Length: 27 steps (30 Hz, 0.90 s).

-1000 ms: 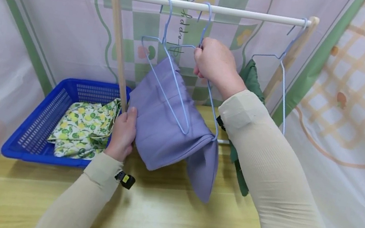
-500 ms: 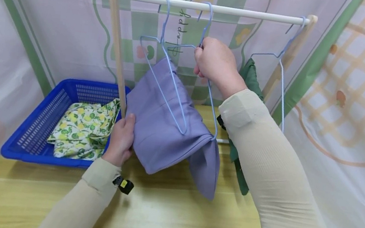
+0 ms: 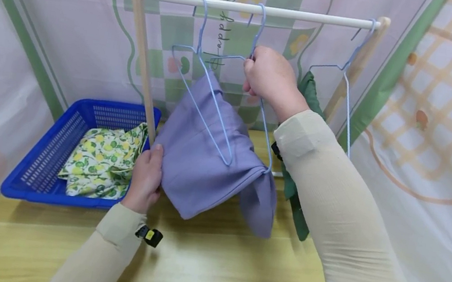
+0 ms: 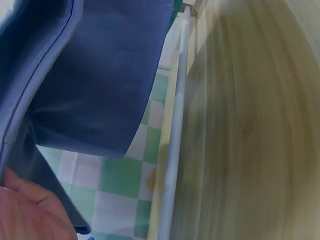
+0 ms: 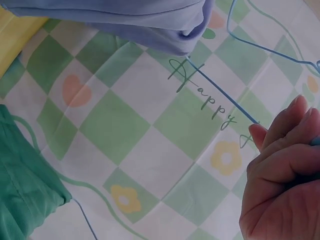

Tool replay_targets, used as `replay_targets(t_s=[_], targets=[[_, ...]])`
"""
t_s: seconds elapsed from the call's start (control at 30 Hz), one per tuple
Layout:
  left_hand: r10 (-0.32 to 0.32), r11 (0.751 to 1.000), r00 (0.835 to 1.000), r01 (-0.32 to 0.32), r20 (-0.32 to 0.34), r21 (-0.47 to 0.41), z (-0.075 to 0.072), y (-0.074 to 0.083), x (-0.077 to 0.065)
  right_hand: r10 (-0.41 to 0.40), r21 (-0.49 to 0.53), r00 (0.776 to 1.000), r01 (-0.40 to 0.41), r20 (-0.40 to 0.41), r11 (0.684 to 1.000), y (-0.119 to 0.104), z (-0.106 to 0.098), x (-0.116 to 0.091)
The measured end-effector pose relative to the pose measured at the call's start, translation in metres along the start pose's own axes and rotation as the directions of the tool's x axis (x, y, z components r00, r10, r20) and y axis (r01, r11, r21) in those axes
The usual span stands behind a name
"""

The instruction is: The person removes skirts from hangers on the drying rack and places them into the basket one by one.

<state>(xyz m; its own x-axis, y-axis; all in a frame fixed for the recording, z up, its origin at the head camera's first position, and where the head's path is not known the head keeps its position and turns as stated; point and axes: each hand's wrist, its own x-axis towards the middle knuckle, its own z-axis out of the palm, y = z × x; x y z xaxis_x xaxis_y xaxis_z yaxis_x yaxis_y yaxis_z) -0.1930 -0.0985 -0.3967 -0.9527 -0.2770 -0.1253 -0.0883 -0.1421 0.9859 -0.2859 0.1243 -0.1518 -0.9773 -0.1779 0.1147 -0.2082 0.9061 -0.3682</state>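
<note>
The purple cloth (image 3: 199, 183) hangs on a blue wire hanger (image 3: 266, 131) at the middle of the white bar (image 3: 316, 18). The right hand (image 3: 272, 78) holds that hanger just under its hook, and the left hand (image 3: 146, 176) pinches the cloth's left edge. On the left, a blue basket (image 3: 61, 199) holds lemon-print cloth (image 3: 100, 160); on the right, green cloth (image 3: 312, 95) hangs.

Long beige sleeves (image 3: 354, 225) are worn, the left cuff (image 3: 121, 225) bearing a small black device (image 3: 154, 237) marked yellow.

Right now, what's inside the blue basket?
I see a yellow-and-green patterned cloth in the blue basket. Whatever is under that cloth is covered, and the left hand hides part of the basket's right side.
</note>
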Motion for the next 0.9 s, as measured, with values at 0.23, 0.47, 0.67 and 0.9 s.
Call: replay_targets(t_s=[0.23,0.47,0.67,0.9], targets=[[0.019,0.999,0.999,-0.020,-0.045,-0.027,-0.003,0.005,-0.007,0.012,0.005,1.000,-0.012,-0.008,1.000,0.003,-0.002,-0.002],[0.074,0.996,0.995,-0.077,-0.070,-0.038,-0.010,0.012,-0.015,0.024,-0.006,1.000,-0.024,-0.005,1.000,0.004,-0.003,-0.003],[0.080,0.996,0.993,-0.083,-0.083,-0.031,-0.015,0.016,-0.019,0.037,-0.006,0.999,-0.037,-0.006,0.999,0.006,-0.004,-0.003],[0.076,0.997,0.992,-0.074,-0.099,0.019,-0.021,0.016,-0.019,0.030,-0.013,0.999,-0.030,-0.014,0.999,0.009,-0.005,-0.002]])
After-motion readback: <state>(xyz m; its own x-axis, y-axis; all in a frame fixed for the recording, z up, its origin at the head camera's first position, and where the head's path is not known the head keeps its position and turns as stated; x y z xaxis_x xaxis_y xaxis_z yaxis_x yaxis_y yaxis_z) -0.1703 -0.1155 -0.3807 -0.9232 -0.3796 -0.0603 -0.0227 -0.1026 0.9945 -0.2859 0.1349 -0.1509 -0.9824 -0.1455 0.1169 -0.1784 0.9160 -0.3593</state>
